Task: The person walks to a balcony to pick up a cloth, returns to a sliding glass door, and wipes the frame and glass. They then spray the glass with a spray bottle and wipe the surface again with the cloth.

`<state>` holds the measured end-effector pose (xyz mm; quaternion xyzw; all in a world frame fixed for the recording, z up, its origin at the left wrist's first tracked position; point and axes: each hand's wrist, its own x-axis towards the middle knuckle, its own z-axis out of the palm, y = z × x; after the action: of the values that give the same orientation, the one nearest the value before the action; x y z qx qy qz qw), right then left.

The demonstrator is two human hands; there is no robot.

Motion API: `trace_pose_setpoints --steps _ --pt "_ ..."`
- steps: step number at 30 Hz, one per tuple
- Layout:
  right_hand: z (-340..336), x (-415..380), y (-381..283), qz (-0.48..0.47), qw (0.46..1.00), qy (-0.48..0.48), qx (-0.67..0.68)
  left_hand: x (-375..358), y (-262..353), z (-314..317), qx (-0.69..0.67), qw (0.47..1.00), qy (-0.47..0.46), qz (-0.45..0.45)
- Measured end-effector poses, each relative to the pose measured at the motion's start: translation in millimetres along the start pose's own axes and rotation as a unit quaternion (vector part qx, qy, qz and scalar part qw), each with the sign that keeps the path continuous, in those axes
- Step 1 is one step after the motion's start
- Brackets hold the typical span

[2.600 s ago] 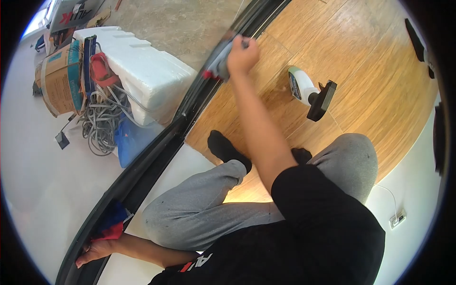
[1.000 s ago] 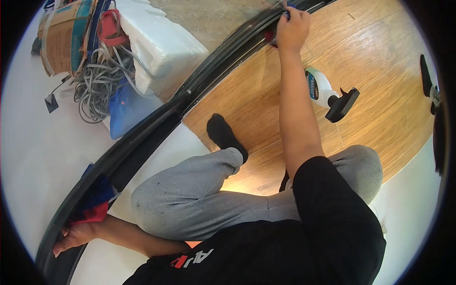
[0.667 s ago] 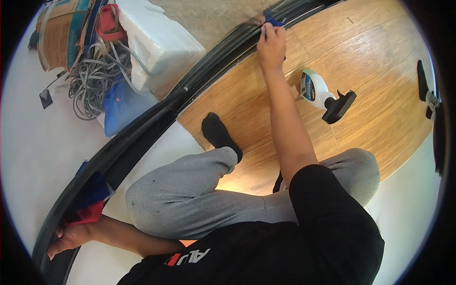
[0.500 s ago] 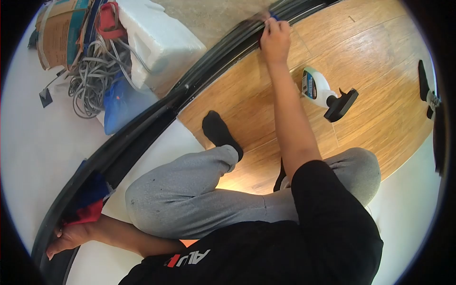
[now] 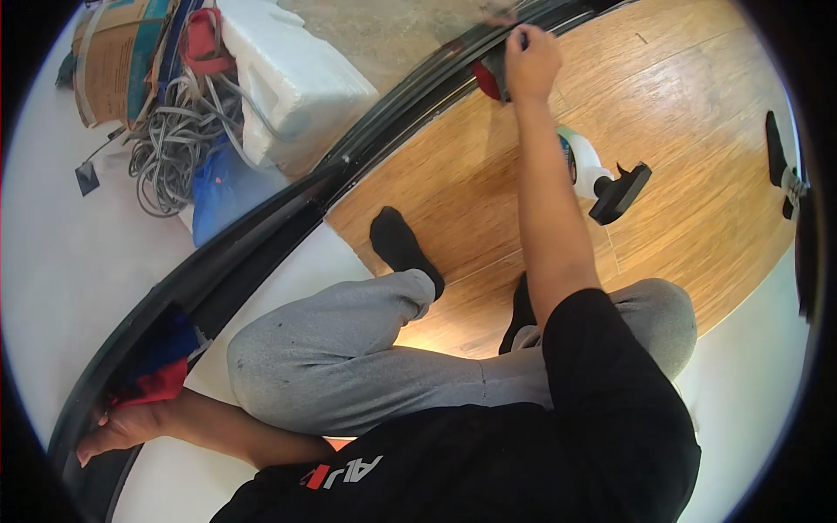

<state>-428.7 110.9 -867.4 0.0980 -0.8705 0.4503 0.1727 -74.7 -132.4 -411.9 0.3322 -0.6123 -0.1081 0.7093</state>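
A black frame (image 5: 261,213) curves from the lower left to the top, beside the wooden floor. My right hand (image 5: 534,65) is closed at its upper end. A cloth, dark with a red part (image 5: 488,80), hangs from under its fingers against the frame's inner edge. At the lower left my left hand (image 5: 131,425) grips the same frame; the thumb shows, most other fingers are hidden. A blue and red cloth (image 5: 166,357) is draped over the frame just above this hand. Right of my forearm, a white spray bottle with a black trigger head (image 5: 621,193) is partly covered by the arm.
Beyond the frame are a white foam block (image 5: 301,78), a tangle of grey cable (image 5: 170,152), a blue bag (image 5: 222,196) and a cardboard box (image 5: 109,65). My socked foot (image 5: 403,240) rests on the wooden floor (image 5: 689,96). A dark object (image 5: 804,227) stands at the right edge.
My right hand has shifted right and slightly up, and more of the red cloth part shows beneath it. My forearm now covers part of the bottle. My left hand has moved slightly left.
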Motion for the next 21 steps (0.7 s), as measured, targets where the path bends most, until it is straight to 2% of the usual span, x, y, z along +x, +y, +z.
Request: trace_pose_setpoints --steps 3,7,10,14,15,18,19,21 --pt "-2 -36 -25 0.058 0.996 -0.040 0.054 -8 2 5 -0.006 1.000 -0.019 -0.019" --pt "-2 -10 -2 0.012 0.999 -0.030 -0.011 -7 1 1 0.008 0.999 -0.036 0.000" --pt "-12 2 -4 0.065 0.996 -0.056 0.017 -6 2 2 0.006 0.999 -0.038 0.008" --pt "-5 -22 -20 0.023 0.997 -0.047 0.048 -7 -1 1 -0.001 0.999 -0.041 -0.002" --pt "-6 -18 -16 0.039 0.998 -0.053 0.018 -7 -2 0 0.002 0.999 -0.044 -0.002" --pt "-5 -17 -22 0.141 0.985 0.019 0.099 -10 -2 0 0.005 0.999 -0.047 0.006" --pt "2 -26 -25 0.115 0.988 0.056 0.091 -10 -1 1 0.003 0.999 -0.047 0.005" --pt "11 -52 -28 0.251 0.940 0.057 0.223 -14 -3 3 -0.002 0.999 -0.048 0.002"
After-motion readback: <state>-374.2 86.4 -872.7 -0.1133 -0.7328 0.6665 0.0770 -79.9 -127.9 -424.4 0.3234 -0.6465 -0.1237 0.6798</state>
